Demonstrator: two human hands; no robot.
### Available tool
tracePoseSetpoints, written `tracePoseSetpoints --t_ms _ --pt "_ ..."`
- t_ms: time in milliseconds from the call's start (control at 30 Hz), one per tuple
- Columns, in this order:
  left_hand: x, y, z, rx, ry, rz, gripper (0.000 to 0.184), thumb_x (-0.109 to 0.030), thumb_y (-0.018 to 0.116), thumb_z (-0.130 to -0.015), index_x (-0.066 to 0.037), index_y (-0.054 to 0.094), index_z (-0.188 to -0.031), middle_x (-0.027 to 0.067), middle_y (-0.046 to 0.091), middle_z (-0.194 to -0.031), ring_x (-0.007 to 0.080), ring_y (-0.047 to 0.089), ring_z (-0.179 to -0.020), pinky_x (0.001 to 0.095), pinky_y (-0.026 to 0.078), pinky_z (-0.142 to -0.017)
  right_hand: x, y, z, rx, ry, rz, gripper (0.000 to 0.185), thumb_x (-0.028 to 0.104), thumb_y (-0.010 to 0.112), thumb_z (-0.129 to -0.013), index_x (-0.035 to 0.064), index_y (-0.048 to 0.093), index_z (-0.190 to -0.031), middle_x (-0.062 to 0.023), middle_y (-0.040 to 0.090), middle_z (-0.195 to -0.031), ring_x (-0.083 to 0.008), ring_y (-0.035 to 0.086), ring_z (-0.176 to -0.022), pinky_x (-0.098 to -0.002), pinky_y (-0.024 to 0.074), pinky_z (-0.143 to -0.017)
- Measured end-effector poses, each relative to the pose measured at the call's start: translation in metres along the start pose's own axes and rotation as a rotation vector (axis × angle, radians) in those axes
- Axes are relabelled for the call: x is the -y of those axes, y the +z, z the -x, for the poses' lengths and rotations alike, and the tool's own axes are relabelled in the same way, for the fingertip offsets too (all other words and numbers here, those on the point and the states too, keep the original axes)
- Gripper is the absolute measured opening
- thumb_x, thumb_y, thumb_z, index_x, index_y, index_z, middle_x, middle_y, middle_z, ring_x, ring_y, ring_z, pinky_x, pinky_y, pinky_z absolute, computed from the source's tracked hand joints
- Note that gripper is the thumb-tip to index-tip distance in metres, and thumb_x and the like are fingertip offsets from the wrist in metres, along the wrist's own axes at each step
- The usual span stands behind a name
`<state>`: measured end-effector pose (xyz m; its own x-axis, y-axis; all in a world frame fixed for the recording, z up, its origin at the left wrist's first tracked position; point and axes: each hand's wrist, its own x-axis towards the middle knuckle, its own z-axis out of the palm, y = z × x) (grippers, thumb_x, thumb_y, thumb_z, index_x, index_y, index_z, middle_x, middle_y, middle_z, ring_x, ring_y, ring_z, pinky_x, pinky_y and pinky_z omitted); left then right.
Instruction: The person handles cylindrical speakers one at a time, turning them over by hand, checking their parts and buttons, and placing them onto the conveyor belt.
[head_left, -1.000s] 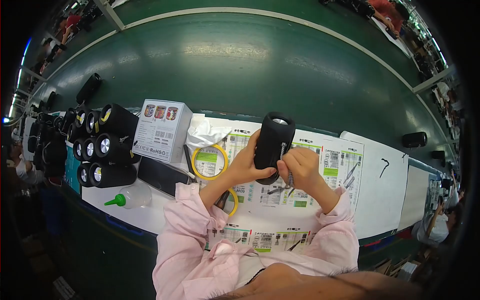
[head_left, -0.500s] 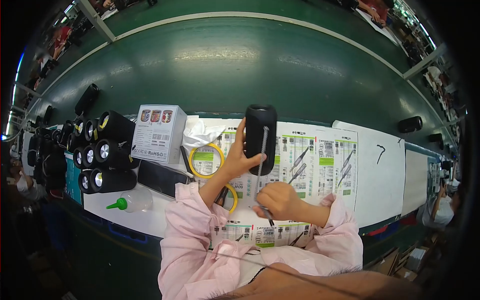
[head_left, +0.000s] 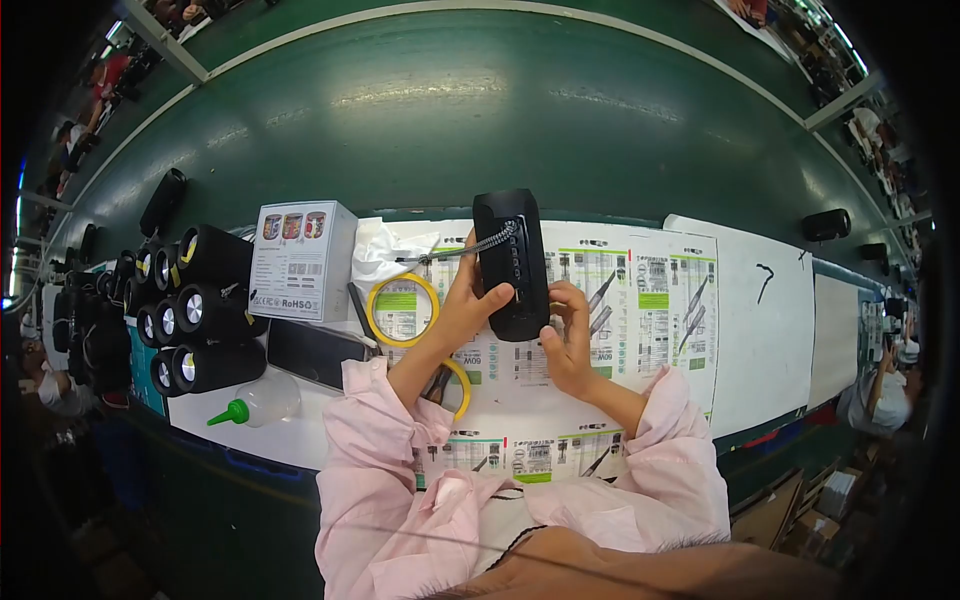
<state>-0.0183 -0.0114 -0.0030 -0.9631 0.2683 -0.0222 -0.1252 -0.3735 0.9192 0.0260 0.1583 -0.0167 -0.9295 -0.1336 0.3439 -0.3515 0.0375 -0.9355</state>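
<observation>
A black cylindrical portable speaker (head_left: 495, 215) is upright over the printed sheets, its side with a recessed panel and a column of small ports or buttons facing me. My left hand (head_left: 470, 305) is closed round its left side, thumb on the front. A grey braided strap (head_left: 488, 243) comes out of the panel's upper part and lies out to the left, over the back of my left hand. At the speaker's lower right edge is my right hand (head_left: 570, 350), thumb and fingers apart, fingertips close to or touching the casing. No strap is in it now.
Left of me stand a white printed box (head_left: 300, 262), several black speakers (head_left: 215, 310), a dark flat device (head_left: 315, 350) and a green-tipped bottle (head_left: 265, 400). Yellow tape rolls (head_left: 372, 312) and a white cloth (head_left: 385, 245) lie nearer. A green conveyor (head_left: 450, 130) runs behind.
The speaker has been turned so its port panel shows. My right hand has let go of the strap and moved up to the speaker's right edge; the strap now points left.
</observation>
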Motion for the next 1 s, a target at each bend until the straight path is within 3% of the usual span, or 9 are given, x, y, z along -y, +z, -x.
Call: tracePoseSetpoints --t_ms 67,167,367,567,667,767,867,967,1000 --pt "0.001 -0.001 0.002 0.013 -0.006 0.004 0.097 -0.035 0.069 -0.078 -0.008 0.002 -0.142 0.0119 0.040 -0.126 0.0200 0.043 -0.116 0.0326 0.035 -0.098 -0.002 0.000 0.002 0.066 0.027 -0.068 0.050 0.022 0.048 -0.088 0.0017 0.026 -0.128 -0.0152 0.034 -0.125 -0.0215 0.040 -0.112 -0.0337 0.0356 -0.094" --pt "0.000 0.000 0.003 0.022 0.016 -0.008 0.099 -0.040 0.068 -0.077 -0.007 0.002 -0.142 0.0121 0.039 -0.128 0.0205 0.043 -0.117 0.0334 0.034 -0.099 0.012 0.003 -0.001 0.126 0.268 -0.399 0.059 0.024 0.048 -0.088 0.0018 0.019 -0.134 -0.0154 0.029 -0.132 -0.0221 0.037 -0.118 -0.0346 0.0323 -0.098" --pt "0.000 0.001 0.007 0.020 0.004 -0.052 0.101 -0.049 0.066 -0.076 -0.006 0.002 -0.142 0.0116 0.037 -0.129 0.0209 0.040 -0.119 0.0334 0.032 -0.100 0.013 -0.004 -0.009 0.178 0.418 -0.444 0.077 0.040 0.050 -0.087 0.0057 0.006 -0.140 -0.0149 0.026 -0.137 -0.0234 0.033 -0.124 -0.0348 0.0263 -0.102" --pt "0.010 -0.003 0.010 0.033 0.007 -0.053 0.097 -0.050 0.061 -0.079 -0.006 0.002 -0.142 0.0120 0.033 -0.132 0.0195 0.035 -0.122 0.0323 0.030 -0.101 0.016 -0.010 -0.011 0.354 0.680 -0.722 0.084 0.048 0.050 -0.085 0.0109 0.001 -0.142 -0.0145 0.025 -0.137 -0.0259 0.040 -0.120 -0.0408 0.0456 -0.090" --pt "0.010 -0.005 0.012 0.042 0.003 -0.077 0.094 -0.053 0.056 -0.081 -0.004 0.003 -0.141 0.0119 0.031 -0.133 0.0191 0.034 -0.121 0.0318 0.030 -0.100 0.011 -0.009 -0.008 0.351 0.676 -0.737 0.084 0.048 0.051 -0.084 0.0132 0.001 -0.142 -0.0142 0.026 -0.136 -0.0255 0.045 -0.116 -0.0426 0.0530 -0.079" --pt "0.011 -0.003 0.011 0.030 -0.008 -0.103 0.091 -0.057 0.050 -0.082 -0.003 0.005 -0.140 0.0119 0.032 -0.132 0.0192 0.035 -0.120 0.0318 0.029 -0.100 0.014 -0.010 -0.010 0.365 0.701 -0.760 0.086 0.048 0.052 -0.084 0.0096 0.002 -0.142 -0.0147 0.026 -0.137 -0.0251 0.039 -0.121 -0.0410 0.0443 -0.092" --pt "0.008 0.001 0.010 0.042 0.020 -0.120 0.088 -0.060 0.045 -0.084 -0.002 0.007 -0.139 0.0122 0.032 -0.131 0.0194 0.036 -0.119 0.0320 0.029 -0.100 0.008 -0.010 -0.006 0.331 0.647 -0.588 0.089 0.047 0.055 -0.083 0.0050 0.003 -0.141 -0.0157 0.026 -0.137 -0.0249 0.031 -0.126 -0.0374 0.0302 -0.102" --pt "0.008 0.002 0.008 0.044 0.054 -0.179 0.086 -0.060 0.042 -0.085 -0.002 0.008 -0.139 0.0125 0.033 -0.130 0.0195 0.037 -0.118 0.0320 0.029 -0.100 0.015 -0.009 -0.009 0.310 0.595 -0.522 0.089 0.045 0.056 -0.082 0.0016 0.005 -0.141 -0.0164 0.026 -0.138 -0.0240 0.025 -0.129 -0.0336 0.0196 -0.106" --pt "0.008 0.002 0.008 0.048 0.058 -0.197 0.086 -0.060 0.042 -0.085 -0.002 0.007 -0.139 0.0126 0.033 -0.130 0.0197 0.037 -0.118 0.0320 0.030 -0.100 0.015 -0.009 -0.010 0.314 0.588 -0.516 0.089 0.044 0.057 -0.082 0.0018 0.005 -0.141 -0.0163 0.026 -0.138 -0.0240 0.025 -0.129 -0.0339 0.0203 -0.106"
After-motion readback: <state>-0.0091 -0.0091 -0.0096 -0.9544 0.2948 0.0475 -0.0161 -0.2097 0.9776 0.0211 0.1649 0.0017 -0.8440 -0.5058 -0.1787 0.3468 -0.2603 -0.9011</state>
